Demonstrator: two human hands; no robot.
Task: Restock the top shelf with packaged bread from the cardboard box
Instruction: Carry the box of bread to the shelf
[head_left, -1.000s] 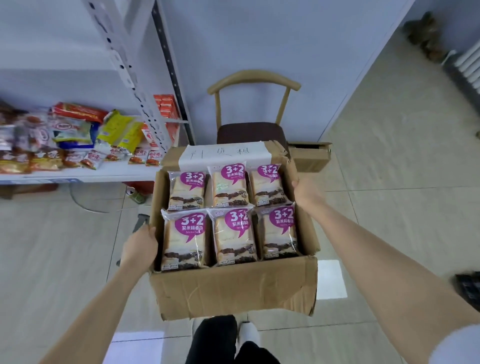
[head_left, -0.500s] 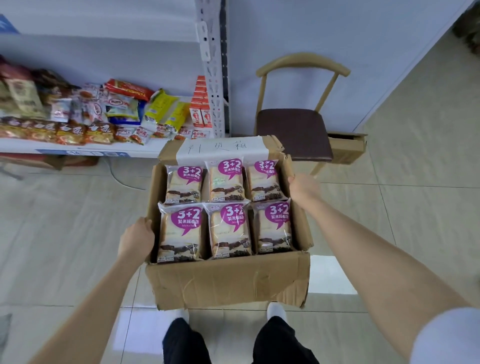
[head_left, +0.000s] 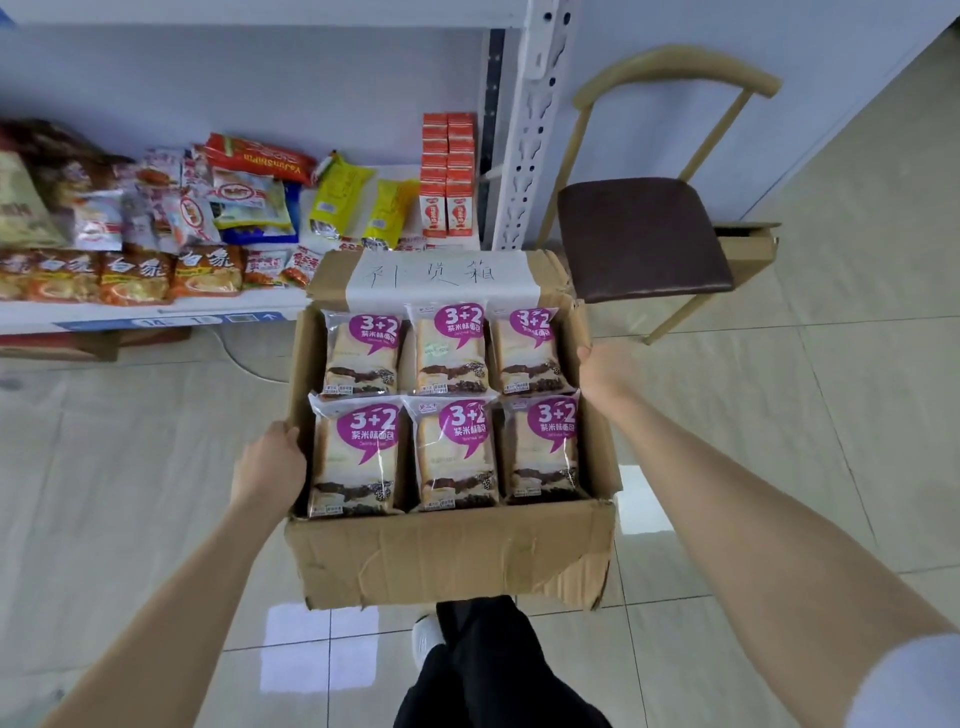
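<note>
Now, cardboard box (head_left: 447, 556): open-topped, held up off the tiled floor (head_left: 130, 467) between both hands, in front of the person's legs (head_left: 493, 670); its front wall is creased and torn.
Left hand (head_left: 267, 467): grips the box's left wall near the front corner, thumb at the rim.
Right hand (head_left: 605, 371): grips the rim of the right wall farther back; its fingers are hidden behind the cardboard.
Bread packs (head_left: 452, 452): six clear packs with purple "3+2" labels, lying in the box in two rows of three, touching one another.
Paper label (head_left: 441, 275): white, handwritten, taped on the far flap.
Lower shelf (head_left: 156, 312): beyond the box on the left, crowded with snack bags and small orange cartons.
Shelf post (head_left: 535, 130): white, perforated, just behind the box.
Chair (head_left: 644, 234): dark seat, tan frame, beside the post on the right.
</note>
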